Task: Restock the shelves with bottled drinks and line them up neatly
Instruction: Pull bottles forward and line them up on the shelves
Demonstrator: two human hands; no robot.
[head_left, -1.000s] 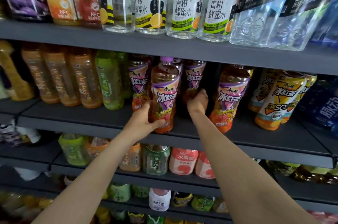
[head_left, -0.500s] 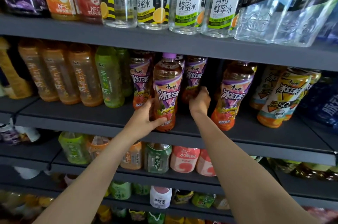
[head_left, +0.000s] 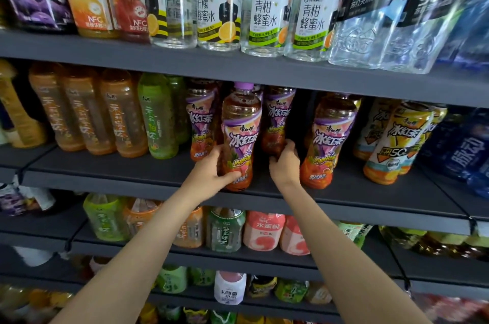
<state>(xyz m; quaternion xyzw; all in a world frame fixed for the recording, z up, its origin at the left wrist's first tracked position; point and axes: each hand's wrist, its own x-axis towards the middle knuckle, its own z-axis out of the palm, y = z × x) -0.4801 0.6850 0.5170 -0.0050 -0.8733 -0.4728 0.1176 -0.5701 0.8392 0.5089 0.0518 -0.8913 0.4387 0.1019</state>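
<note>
Iced-tea bottle (head_left: pixel 239 138), purple-capped with amber liquid and a purple-and-orange label, stands upright near the front edge of a dark grey shelf (head_left: pixel 370 198), midway along it, in a store rack of several stocked tiers. Left hand (head_left: pixel 211 174) grasps its lower body, thumb across the front of the label. Right hand (head_left: pixel 285 163) reaches behind, fingers curled round the base of a rear iced-tea bottle (head_left: pixel 277 122). Just right stands a matching front bottle (head_left: pixel 329 138); green tea bottles (head_left: pixel 158 117) stand to the left.
</note>
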